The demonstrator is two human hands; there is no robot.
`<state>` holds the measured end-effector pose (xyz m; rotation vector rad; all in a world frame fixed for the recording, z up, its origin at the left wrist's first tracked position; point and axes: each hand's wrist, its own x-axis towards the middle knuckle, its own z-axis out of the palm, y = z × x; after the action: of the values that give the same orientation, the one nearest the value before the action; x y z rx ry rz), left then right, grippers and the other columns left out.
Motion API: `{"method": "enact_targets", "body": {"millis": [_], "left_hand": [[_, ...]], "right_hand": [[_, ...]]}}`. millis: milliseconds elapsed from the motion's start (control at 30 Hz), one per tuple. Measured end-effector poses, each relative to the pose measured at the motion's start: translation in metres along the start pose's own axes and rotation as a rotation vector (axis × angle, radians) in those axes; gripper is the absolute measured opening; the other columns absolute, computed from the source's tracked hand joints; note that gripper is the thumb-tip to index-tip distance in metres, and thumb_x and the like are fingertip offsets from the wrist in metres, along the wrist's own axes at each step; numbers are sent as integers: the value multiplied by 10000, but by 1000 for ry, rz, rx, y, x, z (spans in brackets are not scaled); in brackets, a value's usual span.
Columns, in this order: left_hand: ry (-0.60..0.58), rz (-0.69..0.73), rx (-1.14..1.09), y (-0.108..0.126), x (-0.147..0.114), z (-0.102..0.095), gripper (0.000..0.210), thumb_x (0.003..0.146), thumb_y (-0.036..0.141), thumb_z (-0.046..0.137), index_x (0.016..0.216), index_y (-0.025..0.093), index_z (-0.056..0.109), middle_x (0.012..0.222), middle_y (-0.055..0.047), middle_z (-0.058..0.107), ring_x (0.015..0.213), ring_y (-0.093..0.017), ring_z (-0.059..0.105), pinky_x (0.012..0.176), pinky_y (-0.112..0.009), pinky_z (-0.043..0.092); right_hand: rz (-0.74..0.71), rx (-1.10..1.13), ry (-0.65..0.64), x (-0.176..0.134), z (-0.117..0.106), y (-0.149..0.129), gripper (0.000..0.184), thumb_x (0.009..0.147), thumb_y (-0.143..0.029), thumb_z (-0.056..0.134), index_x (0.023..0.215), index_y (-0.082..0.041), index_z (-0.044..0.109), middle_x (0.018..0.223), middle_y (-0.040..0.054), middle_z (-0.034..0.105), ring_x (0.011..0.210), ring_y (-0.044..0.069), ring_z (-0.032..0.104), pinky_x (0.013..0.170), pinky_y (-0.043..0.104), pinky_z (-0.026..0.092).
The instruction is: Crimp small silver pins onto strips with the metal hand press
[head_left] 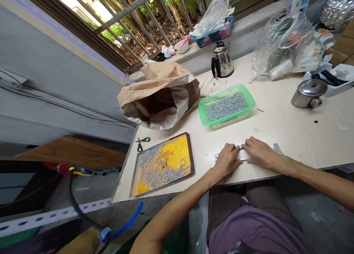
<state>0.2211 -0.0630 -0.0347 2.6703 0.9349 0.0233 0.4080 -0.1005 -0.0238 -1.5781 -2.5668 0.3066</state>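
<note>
Near the table's front edge lies a flat silver metal strip [242, 156], level with the tabletop. My left hand [228, 160] is closed over its left part, and a short end shows beyond the fingers. From the other side my right hand [261, 154] grips the strip, with a grey tip showing past the wrist. The fingers cover most of the strip, so its exact kind is hidden. Behind my hands is a green plastic basket [204, 117] of small silver metal pins. To the left, a shallow tray [191, 150] with a yellow lining holds more such pins.
Green-handled scissors [140, 146] lie left of the tray. An open brown paper bag [163, 76] stands behind it. Farther back are a steel kettle [222, 62] and a plastic bag [279, 47]. A lidded steel cup [307, 93] stands at right.
</note>
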Motion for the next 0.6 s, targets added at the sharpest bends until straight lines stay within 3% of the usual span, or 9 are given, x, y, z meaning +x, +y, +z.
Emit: {"method": "enact_targets", "body": {"millis": [67,133,267,367,500,600], "left_hand": [[-8,23,-8,0,3,2,224,855,282,607,1041,174,545,979,-66,568,923,-229,509,787,-361,483],[3,18,-16,0,7,5,92,897,251,539,936,173,569,904,-56,575,882,-216,511,767,-347,479],[38,-6,-25,-3,13,11,119,914,251,507,852,178,577,839,-48,579,846,-205,517,749,-339,483],[95,-29,-3,-1,11,15,123,906,266,521,975,177,568,932,-61,601,893,-213,538,787,-362,500],[257,-58,5,13,-5,30,318,913,222,476,1223,154,453,1275,-158,518,1203,-271,473,972,-460,450],[318,-18,-36,30,-20,46,377,927,200,420,1298,139,392,1393,-196,428,1345,-294,350,1042,-501,397]], "right_hand": [[-8,7,23,0,6,1,133,774,-142,666,868,-173,577,852,61,575,841,215,507,731,319,404],[-21,29,43,1,11,3,81,823,-112,596,796,-183,567,800,46,571,795,198,505,698,302,388],[16,59,46,4,14,4,112,829,-98,580,756,-182,567,762,43,571,775,198,510,682,296,383],[35,97,29,7,6,8,84,802,-109,611,868,-159,595,858,70,584,836,209,520,727,298,406],[5,148,-45,11,-1,25,513,656,-305,779,1092,-128,576,1016,127,571,915,262,506,773,347,429],[-9,144,-56,16,1,36,455,727,-386,715,1090,-137,599,1031,133,586,903,262,508,788,361,418]]}}
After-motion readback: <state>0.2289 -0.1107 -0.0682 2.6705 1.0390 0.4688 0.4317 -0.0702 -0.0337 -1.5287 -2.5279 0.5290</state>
